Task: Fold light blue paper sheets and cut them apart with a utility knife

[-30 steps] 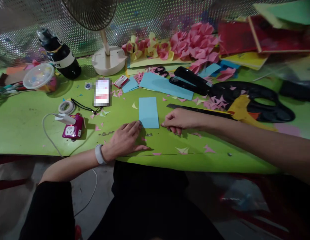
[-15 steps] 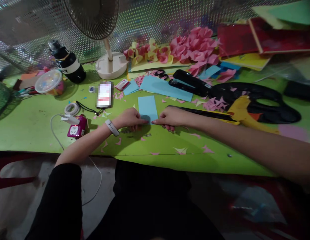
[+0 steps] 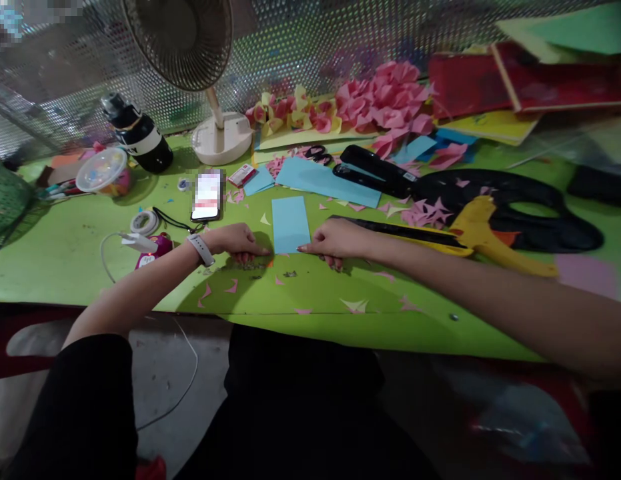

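A light blue paper rectangle (image 3: 290, 223) lies upright before me on the green table, its lower edge between my two hands. At its lower right corner, my right hand (image 3: 336, 240) has the thumb and index finger together on the paper, the other fingers curled under. My left hand (image 3: 236, 241), with a white watch on the wrist, rests just beyond the lower left corner. Its index finger points at the paper and the rest are curled, with nothing visible in them. Small pink scraps (image 3: 280, 281) lie in front of the hands.
Behind the paper are larger blue sheets (image 3: 320, 179), a black stapler (image 3: 375, 172) and black-handled scissors (image 3: 317, 155). A yellow-handled tool (image 3: 475, 230) lies by my right forearm. A phone (image 3: 207, 195), white tape roll (image 3: 144, 223), fan (image 3: 223, 139) and pink paper flowers (image 3: 385, 97) are around.
My left hand has slid left along the paper's lower edge, from its middle to just past the left corner. My right hand stays at the right corner. The view has shifted slightly.
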Demonstrator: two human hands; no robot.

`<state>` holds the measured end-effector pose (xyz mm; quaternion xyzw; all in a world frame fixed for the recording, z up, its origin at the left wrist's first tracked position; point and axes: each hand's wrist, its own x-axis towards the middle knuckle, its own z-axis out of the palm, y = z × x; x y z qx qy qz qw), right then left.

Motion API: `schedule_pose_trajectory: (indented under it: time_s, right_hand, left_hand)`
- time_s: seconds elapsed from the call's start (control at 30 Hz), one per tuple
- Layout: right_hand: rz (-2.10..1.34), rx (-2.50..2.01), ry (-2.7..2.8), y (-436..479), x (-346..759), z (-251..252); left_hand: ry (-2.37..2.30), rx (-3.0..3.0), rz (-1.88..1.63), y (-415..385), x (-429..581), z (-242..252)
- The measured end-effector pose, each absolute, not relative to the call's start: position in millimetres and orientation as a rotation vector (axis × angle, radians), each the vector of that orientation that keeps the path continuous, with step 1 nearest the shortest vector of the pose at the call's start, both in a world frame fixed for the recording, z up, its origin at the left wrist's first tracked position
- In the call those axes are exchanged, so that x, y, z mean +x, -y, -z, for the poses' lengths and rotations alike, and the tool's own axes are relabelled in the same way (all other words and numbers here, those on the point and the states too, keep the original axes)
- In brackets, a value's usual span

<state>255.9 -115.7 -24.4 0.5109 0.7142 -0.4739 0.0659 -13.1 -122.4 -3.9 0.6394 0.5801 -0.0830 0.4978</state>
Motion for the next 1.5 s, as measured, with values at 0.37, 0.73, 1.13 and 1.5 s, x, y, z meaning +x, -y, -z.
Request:
schedule_pose_trajectory:
  time_s: [0.37,0.73,1.13,1.5]
  right_hand:
    - [0.425,1.741,-2.824,135.6,348.2,20.2]
    - [0.099,1.555,-3.034,133.8,402.4,63.7]
    - [-0.076,1.563,-3.065,112.3,377.8,65.0]
    - [0.258,1.423,-3.229,126.8,387.0,67.7]
  left_hand:
    - [-1.372,2.413,-0.318,121.3,18.1,17.6]
    - [-1.244,2.43,-0.261,111.5,17.0,23.5]
    - [-1.215,2.294,-0.292,112.5,13.1,27.6]
    - [-1.209,2.387,-0.314,116.7,11.5,29.2]
